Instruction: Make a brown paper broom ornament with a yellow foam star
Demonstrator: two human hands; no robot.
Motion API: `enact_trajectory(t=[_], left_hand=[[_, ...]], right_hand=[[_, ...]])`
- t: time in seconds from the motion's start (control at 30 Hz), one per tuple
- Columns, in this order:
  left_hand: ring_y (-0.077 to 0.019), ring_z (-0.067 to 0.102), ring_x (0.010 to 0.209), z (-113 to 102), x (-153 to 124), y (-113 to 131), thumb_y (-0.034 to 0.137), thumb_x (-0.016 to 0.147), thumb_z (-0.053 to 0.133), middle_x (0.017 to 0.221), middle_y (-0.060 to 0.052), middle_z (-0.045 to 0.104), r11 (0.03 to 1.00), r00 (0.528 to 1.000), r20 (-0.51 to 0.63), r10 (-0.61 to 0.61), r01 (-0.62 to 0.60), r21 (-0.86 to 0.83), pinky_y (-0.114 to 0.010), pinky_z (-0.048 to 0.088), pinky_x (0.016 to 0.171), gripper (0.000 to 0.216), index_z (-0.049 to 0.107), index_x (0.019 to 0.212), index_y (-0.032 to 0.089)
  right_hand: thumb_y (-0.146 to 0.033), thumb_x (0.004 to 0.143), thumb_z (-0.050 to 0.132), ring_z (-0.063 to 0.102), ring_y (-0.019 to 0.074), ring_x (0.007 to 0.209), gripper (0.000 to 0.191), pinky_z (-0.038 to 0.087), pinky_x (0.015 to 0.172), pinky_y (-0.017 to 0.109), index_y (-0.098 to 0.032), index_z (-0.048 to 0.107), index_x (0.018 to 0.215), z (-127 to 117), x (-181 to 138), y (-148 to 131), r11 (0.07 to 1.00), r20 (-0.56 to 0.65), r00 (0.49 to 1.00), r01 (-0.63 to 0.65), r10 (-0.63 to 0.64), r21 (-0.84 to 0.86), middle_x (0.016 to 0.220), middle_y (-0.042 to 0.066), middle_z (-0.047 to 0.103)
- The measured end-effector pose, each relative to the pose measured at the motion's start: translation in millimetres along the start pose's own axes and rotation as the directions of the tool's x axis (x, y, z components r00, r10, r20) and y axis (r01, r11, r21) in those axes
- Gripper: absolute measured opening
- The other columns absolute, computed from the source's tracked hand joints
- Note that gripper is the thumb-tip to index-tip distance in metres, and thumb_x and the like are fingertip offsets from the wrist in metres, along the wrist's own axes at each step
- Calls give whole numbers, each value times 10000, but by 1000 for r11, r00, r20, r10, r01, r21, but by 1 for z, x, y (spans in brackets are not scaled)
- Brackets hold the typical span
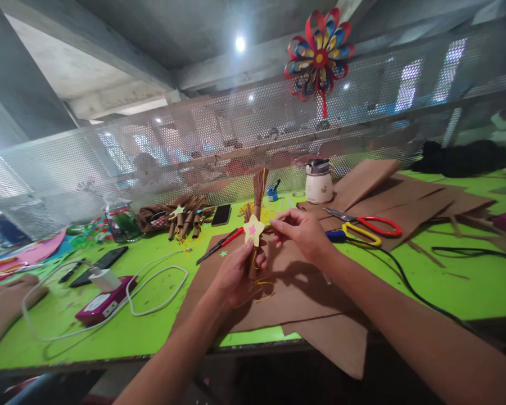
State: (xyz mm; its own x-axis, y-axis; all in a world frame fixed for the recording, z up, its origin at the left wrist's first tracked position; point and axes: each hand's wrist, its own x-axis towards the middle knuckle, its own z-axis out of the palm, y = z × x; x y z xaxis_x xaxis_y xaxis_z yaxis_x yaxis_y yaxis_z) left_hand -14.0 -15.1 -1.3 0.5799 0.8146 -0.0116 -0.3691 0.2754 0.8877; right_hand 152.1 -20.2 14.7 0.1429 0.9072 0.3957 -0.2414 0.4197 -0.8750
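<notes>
My left hand (pixel 235 277) is wrapped round a rolled brown paper tube (pixel 259 191) that stands upright, with a pale yellow star (pixel 253 229) bearing a small pink star on its front. Thin yellow thread (pixel 263 292) hangs from the tube below my fingers. My right hand (pixel 304 230) is pinched closed at the tube's right side, just beside the star. Both hands are over brown paper sheets (pixel 295 292) lying on the green table (pixel 152 320).
Red-handled scissors (pixel 371 223) and yellow-handled scissors (pixel 356 233) lie to the right on brown paper. A red knife (pixel 221 244), a phone (pixel 221 214), a pile of finished brown rolls (pixel 185 219), a white jar (pixel 319 181), a charger with cable (pixel 109 292) and another person's hand (pixel 12 295) are around.
</notes>
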Motion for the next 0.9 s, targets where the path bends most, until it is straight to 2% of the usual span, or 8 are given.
enact_trajectory(t=[0.13,0.3,0.47,0.57,0.63,0.73,0.9], left_hand=[[-82,450,536,1,2,2,349,902,468,605,9,464,993,997,4,-82,82,-81,-186,385,510,241,575,913,133],[-68,392,502,1,2,5,328,888,477,585,26,409,986,992,29,-122,124,-106,-162,332,459,250,582,983,122],[-86,419,523,0,0,7,237,781,523,606,3,443,983,991,30,-134,137,-123,-191,382,481,182,592,892,109],[-93,461,552,1,0,6,122,674,550,647,-11,496,993,995,3,-104,104,-52,-197,404,497,205,592,874,116],[-90,490,562,2,0,3,79,671,575,663,-11,525,994,994,-43,-103,105,32,-191,413,509,191,591,857,123],[-102,543,605,0,2,0,118,731,626,702,-31,574,988,992,-72,-106,113,107,-206,454,561,94,585,816,123],[-115,568,626,-2,5,-4,208,763,658,716,-38,595,982,994,-44,-98,104,155,-234,480,602,132,579,836,132]], right_hand=[[-395,682,718,545,102,442,255,474,438,249,-169,613,737,2,0,1,992,-17,996,84,-86,-89,529,-23,608],[-320,707,675,554,99,456,184,471,437,241,-165,618,788,-2,4,0,982,-19,995,97,-101,-160,547,-26,601],[-311,709,673,574,102,484,188,472,432,240,-179,608,826,-6,7,1,979,-21,993,108,-113,-176,616,-19,618],[-313,709,670,576,104,486,182,478,438,240,-175,606,809,-7,8,1,978,-26,993,109,-115,-179,602,-20,608],[-319,704,671,580,109,488,189,484,443,242,-173,604,802,-8,8,1,979,-30,994,103,-110,-178,603,-16,614],[-348,695,678,577,113,483,206,482,436,240,-177,601,780,-8,9,2,977,-35,993,106,-115,-185,590,-18,613],[-367,703,668,564,111,477,207,477,427,230,-180,594,751,-11,11,4,975,-38,993,104,-113,-196,566,-26,592]])
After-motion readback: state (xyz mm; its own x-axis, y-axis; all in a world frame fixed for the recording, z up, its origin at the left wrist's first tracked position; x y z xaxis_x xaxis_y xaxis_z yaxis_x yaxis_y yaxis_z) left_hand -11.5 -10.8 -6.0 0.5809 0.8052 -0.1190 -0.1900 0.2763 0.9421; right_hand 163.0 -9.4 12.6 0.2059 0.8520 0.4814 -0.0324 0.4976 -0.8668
